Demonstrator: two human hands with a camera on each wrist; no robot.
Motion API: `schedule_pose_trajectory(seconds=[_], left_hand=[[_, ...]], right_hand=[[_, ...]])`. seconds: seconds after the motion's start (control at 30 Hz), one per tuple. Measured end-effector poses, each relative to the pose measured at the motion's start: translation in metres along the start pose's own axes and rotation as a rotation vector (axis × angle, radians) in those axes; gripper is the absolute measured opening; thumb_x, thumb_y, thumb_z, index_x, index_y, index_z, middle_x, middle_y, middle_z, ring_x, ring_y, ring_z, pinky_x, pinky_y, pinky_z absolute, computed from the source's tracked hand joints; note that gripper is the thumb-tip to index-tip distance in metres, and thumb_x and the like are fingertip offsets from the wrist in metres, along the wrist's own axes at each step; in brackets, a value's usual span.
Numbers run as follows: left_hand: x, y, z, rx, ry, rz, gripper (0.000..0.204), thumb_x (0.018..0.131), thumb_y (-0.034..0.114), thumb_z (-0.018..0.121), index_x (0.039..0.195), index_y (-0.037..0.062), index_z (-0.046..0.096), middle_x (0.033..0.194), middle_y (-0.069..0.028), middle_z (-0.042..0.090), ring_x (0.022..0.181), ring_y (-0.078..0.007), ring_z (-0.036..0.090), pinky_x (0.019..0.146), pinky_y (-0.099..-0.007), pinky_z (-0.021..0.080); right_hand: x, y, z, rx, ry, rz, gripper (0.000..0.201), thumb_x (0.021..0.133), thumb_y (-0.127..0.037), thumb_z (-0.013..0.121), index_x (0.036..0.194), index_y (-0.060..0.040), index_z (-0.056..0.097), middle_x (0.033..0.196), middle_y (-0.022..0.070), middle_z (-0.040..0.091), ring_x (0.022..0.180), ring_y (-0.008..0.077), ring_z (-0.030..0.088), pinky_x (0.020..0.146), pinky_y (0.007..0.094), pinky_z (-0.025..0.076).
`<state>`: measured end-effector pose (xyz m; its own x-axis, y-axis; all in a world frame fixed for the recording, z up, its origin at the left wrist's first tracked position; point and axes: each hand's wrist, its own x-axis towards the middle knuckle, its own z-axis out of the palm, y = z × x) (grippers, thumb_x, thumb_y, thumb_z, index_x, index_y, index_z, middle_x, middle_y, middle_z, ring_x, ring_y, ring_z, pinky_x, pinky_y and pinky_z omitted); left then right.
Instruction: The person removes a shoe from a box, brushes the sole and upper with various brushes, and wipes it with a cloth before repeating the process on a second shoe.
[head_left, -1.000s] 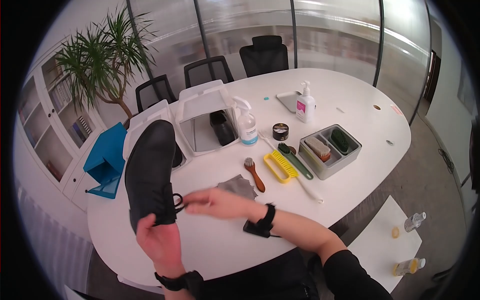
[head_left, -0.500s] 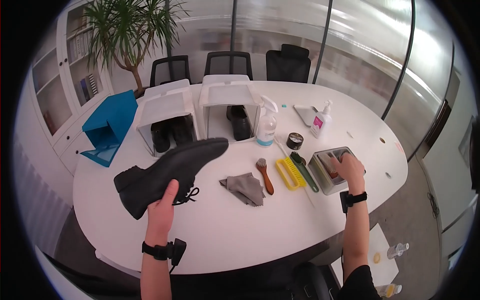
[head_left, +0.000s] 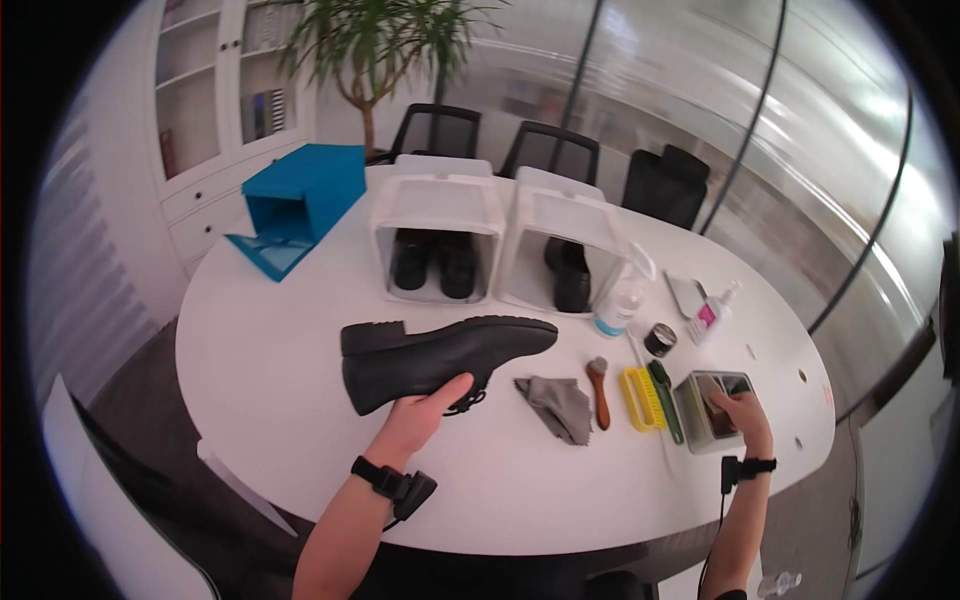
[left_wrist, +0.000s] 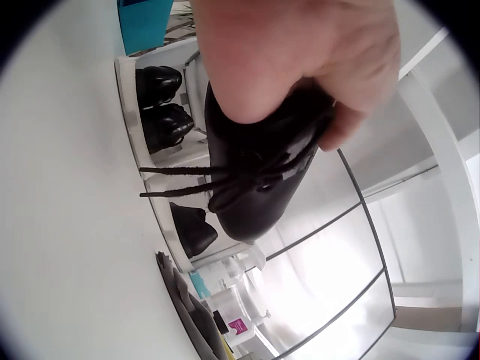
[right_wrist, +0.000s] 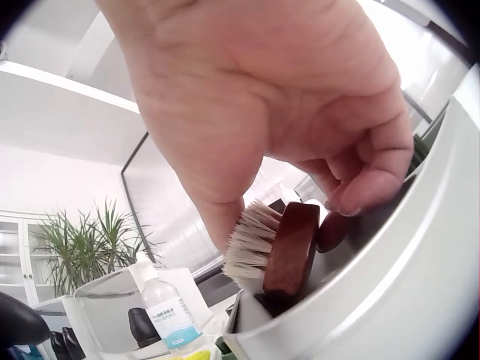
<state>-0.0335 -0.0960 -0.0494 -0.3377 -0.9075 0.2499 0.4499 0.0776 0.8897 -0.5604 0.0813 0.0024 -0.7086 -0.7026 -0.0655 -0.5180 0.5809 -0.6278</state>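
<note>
White table (head_left: 500,500), boxes (head_left: 438,198) behind: left hand (head_left: 413,426) grips black shoe (head_left: 425,362); right hand (head_left: 748,417) pinches brush (right_wrist: 291,251) within grey container's (right_wrist: 360,307) walls.

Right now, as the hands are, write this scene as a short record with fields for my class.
left hand: grips black shoe, sole up
right hand: at white-bristled brush in grey container; firmness of grip unclear
table middle: grey cloth, wooden-handled brush, yellow brush, green brush
bottles: spray bottle, pump bottle
open-fronted boxes: left box, right box; black footwear inside both
far left: blue box
</note>
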Motion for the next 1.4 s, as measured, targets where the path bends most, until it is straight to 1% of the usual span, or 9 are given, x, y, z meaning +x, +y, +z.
schedule_pose_trajectory(seconds=[0.37, 0.6, 0.67, 0.73, 0.9, 1.13, 1.17, 1.27, 1.4], left_hand=[[0.009, -0.017, -0.015, -0.127, -0.034, -0.311, 0.055, 0.106, 0.041, 0.063, 0.14, -0.0017, 0.061, 0.137, -0.0051, 0.063, 0.125, -0.0128, 0.057, 0.109, -0.0281, 0.043], [0.002, -0.016, -0.005, 0.203, -0.068, -0.179, 0.054, 0.104, 0.044, 0.064, 0.134, -0.0011, 0.065, 0.131, -0.0048, 0.067, 0.119, -0.012, 0.06, 0.103, -0.0266, 0.047], [0.002, -0.012, -0.006, 0.241, -0.08, -0.171, 0.051, 0.104, 0.043, 0.064, 0.129, -0.002, 0.067, 0.123, -0.0036, 0.069, 0.112, -0.0109, 0.061, 0.097, -0.0269, 0.049], [0.004, -0.018, -0.014, 0.281, -0.084, -0.16, 0.048, 0.104, 0.041, 0.065, 0.123, -0.0029, 0.069, 0.115, -0.0024, 0.07, 0.104, -0.0097, 0.063, 0.092, -0.0271, 0.051], [0.007, -0.033, -0.023, 0.42, -0.189, -0.473, 0.037, 0.105, 0.035, 0.063, 0.104, -0.001, 0.068, 0.084, 0.0045, 0.064, 0.076, -0.0096, 0.056, 0.071, -0.0324, 0.048], [0.001, -0.021, -0.023, 0.636, -0.364, -0.292, 0.03, 0.11, 0.024, 0.05, 0.117, -0.0011, 0.066, 0.105, -0.0087, 0.07, 0.098, -0.0197, 0.064, 0.09, -0.0355, 0.05], [-0.001, -0.082, -0.029, 0.391, -0.251, 0.081, 0.033, 0.11, 0.024, 0.048, 0.122, -0.0016, 0.064, 0.113, -0.0138, 0.069, 0.111, -0.0254, 0.062, 0.1, -0.0359, 0.048], [0.003, -0.08, -0.024, 0.386, -0.284, 0.055, 0.034, 0.11, 0.025, 0.048, 0.124, -0.002, 0.063, 0.114, -0.0147, 0.068, 0.112, -0.0263, 0.062, 0.101, -0.0356, 0.047], [0.006, -0.067, -0.035, 0.404, -0.29, 0.008, 0.036, 0.109, 0.027, 0.049, 0.126, -0.0027, 0.062, 0.116, -0.0165, 0.067, 0.116, -0.0281, 0.06, 0.104, -0.0349, 0.046]], right_hand=[[-0.024, 0.0, -0.007, 0.404, 0.242, 0.007, 0.042, 0.095, -0.033, 0.067, 0.113, 0.0045, 0.06, 0.1, 0.0124, 0.067, 0.075, 0.0192, 0.072, 0.061, 0.0302, 0.063], [-0.053, -0.072, 0.044, 1.265, -0.408, -0.263, 0.044, 0.092, -0.014, 0.06, 0.134, -0.0026, 0.056, 0.135, 0.0186, 0.061, 0.119, 0.0286, 0.062, 0.087, 0.0339, 0.056], [-0.093, -0.142, 0.082, 1.087, -0.42, -0.391, 0.076, 0.085, -0.012, 0.057, 0.159, -0.0028, 0.039, 0.15, 0.0139, 0.053, 0.129, 0.0288, 0.058, 0.097, 0.033, 0.053], [-0.099, -0.174, 0.121, 0.985, -0.61, -0.496, 0.072, 0.081, 0.0, 0.053, 0.153, 0.0013, 0.049, 0.152, 0.0148, 0.055, 0.137, 0.0263, 0.057, 0.118, 0.0363, 0.041], [-0.144, -0.251, 0.207, 0.26, -0.153, -1.162, 0.058, 0.086, 0.001, 0.062, 0.142, -0.0115, 0.063, 0.149, 0.0184, 0.057, 0.129, 0.0357, 0.059, 0.111, 0.0395, 0.046], [-0.169, -0.315, 0.243, 0.289, -0.27, -1.358, 0.042, 0.088, -0.011, 0.078, 0.13, -0.0086, 0.068, 0.133, 0.0168, 0.064, 0.119, 0.0366, 0.063, 0.103, 0.0407, 0.051], [-0.178, -0.319, 0.246, 0.247, -0.254, -1.458, 0.046, 0.087, -0.016, 0.082, 0.13, -0.0097, 0.068, 0.131, 0.0157, 0.064, 0.119, 0.0355, 0.063, 0.1, 0.0413, 0.053], [-0.203, -0.332, 0.252, 0.123, -0.271, -1.717, 0.048, 0.085, -0.014, 0.082, 0.131, -0.0138, 0.07, 0.129, 0.0143, 0.064, 0.113, 0.0349, 0.061, 0.096, 0.0417, 0.054], [-0.186, -0.318, 0.245, 0.099, -0.124, -1.585, 0.043, 0.087, -0.013, 0.079, 0.129, -0.0163, 0.071, 0.127, 0.0107, 0.063, 0.109, 0.0328, 0.061, 0.095, 0.0423, 0.054]])
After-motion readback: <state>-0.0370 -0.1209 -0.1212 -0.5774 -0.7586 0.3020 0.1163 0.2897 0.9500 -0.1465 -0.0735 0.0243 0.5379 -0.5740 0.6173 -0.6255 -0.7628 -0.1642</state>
